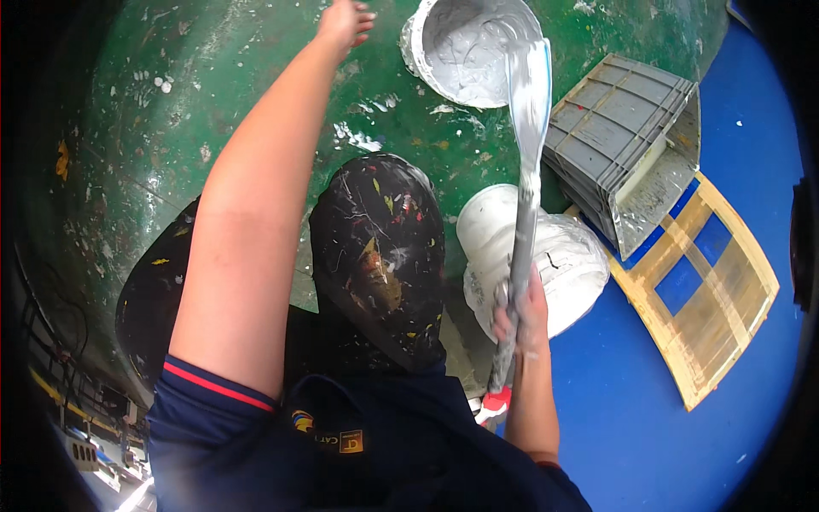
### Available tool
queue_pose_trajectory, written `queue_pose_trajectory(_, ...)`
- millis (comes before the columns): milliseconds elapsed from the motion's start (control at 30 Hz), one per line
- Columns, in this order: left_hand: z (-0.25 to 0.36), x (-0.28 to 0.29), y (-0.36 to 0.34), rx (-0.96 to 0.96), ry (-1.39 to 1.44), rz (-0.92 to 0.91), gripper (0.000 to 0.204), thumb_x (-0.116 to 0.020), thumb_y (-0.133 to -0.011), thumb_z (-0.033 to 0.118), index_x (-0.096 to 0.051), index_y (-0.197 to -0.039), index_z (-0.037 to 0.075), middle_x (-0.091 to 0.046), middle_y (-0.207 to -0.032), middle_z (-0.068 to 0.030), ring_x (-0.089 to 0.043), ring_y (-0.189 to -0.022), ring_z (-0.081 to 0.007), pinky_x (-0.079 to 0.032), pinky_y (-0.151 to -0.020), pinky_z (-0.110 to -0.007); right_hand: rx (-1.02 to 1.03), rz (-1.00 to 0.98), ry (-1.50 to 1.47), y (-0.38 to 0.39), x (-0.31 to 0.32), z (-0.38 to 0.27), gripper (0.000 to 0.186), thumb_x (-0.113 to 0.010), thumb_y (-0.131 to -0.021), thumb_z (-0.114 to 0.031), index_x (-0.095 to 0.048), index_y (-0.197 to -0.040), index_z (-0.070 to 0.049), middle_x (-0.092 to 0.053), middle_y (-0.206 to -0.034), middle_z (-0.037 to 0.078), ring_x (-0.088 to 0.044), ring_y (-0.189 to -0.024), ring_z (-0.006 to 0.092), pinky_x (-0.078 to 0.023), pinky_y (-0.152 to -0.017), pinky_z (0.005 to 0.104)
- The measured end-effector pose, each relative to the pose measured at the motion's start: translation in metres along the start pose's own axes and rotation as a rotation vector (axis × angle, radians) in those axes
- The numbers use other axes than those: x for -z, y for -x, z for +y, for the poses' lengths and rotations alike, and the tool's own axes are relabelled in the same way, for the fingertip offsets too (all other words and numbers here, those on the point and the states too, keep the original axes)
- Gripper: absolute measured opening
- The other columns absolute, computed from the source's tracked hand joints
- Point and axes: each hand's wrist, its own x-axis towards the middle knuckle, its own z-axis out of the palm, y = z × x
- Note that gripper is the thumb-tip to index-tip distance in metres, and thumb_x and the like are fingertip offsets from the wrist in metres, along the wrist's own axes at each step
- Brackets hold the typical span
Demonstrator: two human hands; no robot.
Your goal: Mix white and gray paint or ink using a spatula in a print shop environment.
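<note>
My right hand (522, 316) is wrapped round the grey shaft of a long paddle (531, 128). Its broad blade is coated in wet whitish-grey paint, and its upper end overlaps the rim of a white bucket (418, 43). Thick paint (473, 64) of the same colour lies inside that bucket. Below my grip, the shaft's lower end meets a red and white piece (493, 403); how they join is unclear. My left hand (345, 24) reaches far forward, left of the bucket and apart from it. Its fingers are loosely bent and nothing shows in them.
White plastic containers (573, 256) stand behind the paddle's shaft. To the right are a grey ribbed crate (618, 102) on its side and a wooden frame (742, 316) on blue flooring (631, 410). Paint spots mark the green floor (247, 77). My paint-stained knee (375, 230) is between my arms.
</note>
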Motion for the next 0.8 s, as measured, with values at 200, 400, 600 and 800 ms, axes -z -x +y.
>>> queue_pose_trajectory(200,-0.001,0.081,0.033,0.011,-0.04,0.168,0.048,-0.041,-0.101,0.045,-0.06,-0.121,0.005,-0.074,-0.11,-0.0077,-0.067,-0.093,-0.0149,-0.052,-0.069,-0.033,0.093,-0.171,-0.148,-0.124,-0.045,-0.006,0.04,-0.057,-0.104,-0.04,-0.054,-0.123,-0.005,-0.058,-0.08,0.008,-0.05,-0.048,0.0135,-0.046,-0.045,0.0295)
queue_pose_trajectory(400,-0.026,0.085,0.043,0.12,-0.146,0.124,0.044,-0.051,-0.1,0.043,-0.06,-0.127,0.009,-0.072,-0.118,-0.0038,-0.067,-0.097,-0.0133,-0.051,-0.08,-0.032,0.153,0.001,0.406,-0.147,-0.023,0.047,0.048,-0.033,-0.113,-0.044,-0.058,-0.103,-0.004,-0.048,-0.06,-0.001,-0.05,-0.049,0.0108,-0.044,-0.044,0.0287)
queue_pose_trajectory(600,-0.035,0.067,0.04,0.107,-0.226,0.033,0.045,-0.055,-0.099,0.043,-0.059,-0.128,0.009,-0.071,-0.118,-0.004,-0.066,-0.099,-0.0139,-0.05,-0.081,-0.032,0.098,0.074,0.489,-0.093,0.025,0.111,0.044,-0.036,-0.113,-0.04,-0.056,-0.092,-0.007,-0.049,-0.061,-0.001,-0.049,-0.048,0.0103,-0.039,-0.044,0.0282)
queue_pose_trajectory(800,-0.029,0.058,0.047,0.072,-0.36,-0.036,0.048,-0.055,-0.1,0.044,-0.057,-0.13,0.007,-0.07,-0.118,-0.0056,-0.066,-0.099,-0.0151,-0.052,-0.081,-0.033,-0.062,0.027,0.367,-0.028,0.048,0.11,0.045,-0.038,-0.111,-0.047,-0.054,-0.092,-0.009,-0.049,-0.061,0.0,-0.048,-0.046,0.0103,-0.039,-0.043,0.0266)
